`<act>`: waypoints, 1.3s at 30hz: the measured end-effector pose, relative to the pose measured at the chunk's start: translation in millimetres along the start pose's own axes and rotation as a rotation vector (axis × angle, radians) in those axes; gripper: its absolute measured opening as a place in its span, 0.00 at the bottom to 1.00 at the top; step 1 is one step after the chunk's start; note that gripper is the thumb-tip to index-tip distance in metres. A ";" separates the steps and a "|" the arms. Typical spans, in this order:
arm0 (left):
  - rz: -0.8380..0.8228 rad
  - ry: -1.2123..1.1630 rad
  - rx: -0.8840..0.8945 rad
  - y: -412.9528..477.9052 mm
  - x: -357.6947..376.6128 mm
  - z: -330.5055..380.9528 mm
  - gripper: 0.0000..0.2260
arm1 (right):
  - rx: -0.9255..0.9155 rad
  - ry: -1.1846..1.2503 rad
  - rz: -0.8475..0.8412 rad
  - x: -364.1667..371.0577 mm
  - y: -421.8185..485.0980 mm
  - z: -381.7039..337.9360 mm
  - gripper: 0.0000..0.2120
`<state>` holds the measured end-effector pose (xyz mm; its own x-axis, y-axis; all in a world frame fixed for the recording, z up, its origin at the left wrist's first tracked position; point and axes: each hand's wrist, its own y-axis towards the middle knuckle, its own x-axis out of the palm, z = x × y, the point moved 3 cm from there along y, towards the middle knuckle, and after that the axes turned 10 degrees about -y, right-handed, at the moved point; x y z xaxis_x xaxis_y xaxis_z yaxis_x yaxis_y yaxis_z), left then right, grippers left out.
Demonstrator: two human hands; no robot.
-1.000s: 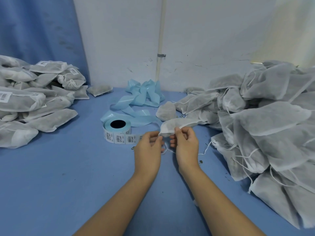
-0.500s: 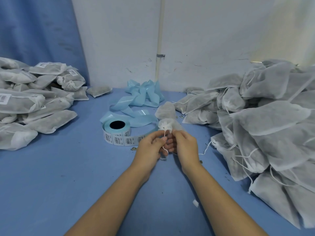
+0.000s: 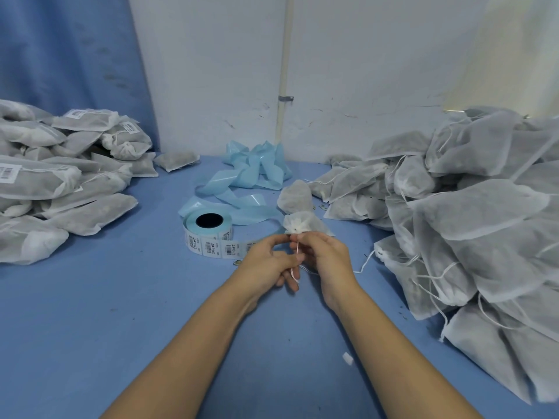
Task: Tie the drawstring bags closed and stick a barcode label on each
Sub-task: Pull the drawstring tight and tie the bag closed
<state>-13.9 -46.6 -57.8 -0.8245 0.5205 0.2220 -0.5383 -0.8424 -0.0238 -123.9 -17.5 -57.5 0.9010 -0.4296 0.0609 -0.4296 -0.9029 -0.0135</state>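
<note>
Currently mid-worktop | left hand – fingers curled, pinching the white drawstring | right hand pinches the same string at the gathered neck of the drawstring bag, just right of the label roll | labelled bags at left edge – unlabelled pile at right edge

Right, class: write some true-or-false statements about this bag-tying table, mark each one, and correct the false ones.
1. The left hand and the right hand both pinch the drawstring of one bag. True.
2. The label roll is held in a hand. False: it lies on the table, left of the hands.
3. Bags in the left pile carry barcode labels. True.
4. The blue backing strip is heaped on the right pile. False: it lies behind the roll, by the wall.
</note>
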 end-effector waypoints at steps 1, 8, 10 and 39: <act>-0.012 0.011 -0.007 0.6 -0.4 0.7 0.15 | 0.012 0.015 0.011 -0.6 -0.2 -0.1 0.13; -0.003 0.115 0.001 1.8 2.5 -3.2 0.13 | 0.065 0.081 0.008 -3.3 1.5 -1.2 0.09; 0.075 0.180 0.031 1.8 1.2 -6.4 0.08 | 0.079 0.150 -0.024 -4.1 2.1 -3.8 0.09; 0.185 0.275 0.513 -6.4 1.2 7.9 0.11 | -0.760 -1.207 0.221 8.3 -32.8 -9.5 0.25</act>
<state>-10.1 -41.7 -49.6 -0.9478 0.3188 -0.0022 -0.2856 -0.8461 0.4500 -102.9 8.7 -47.1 0.1482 -0.6532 -0.7425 -0.1458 -0.7570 0.6369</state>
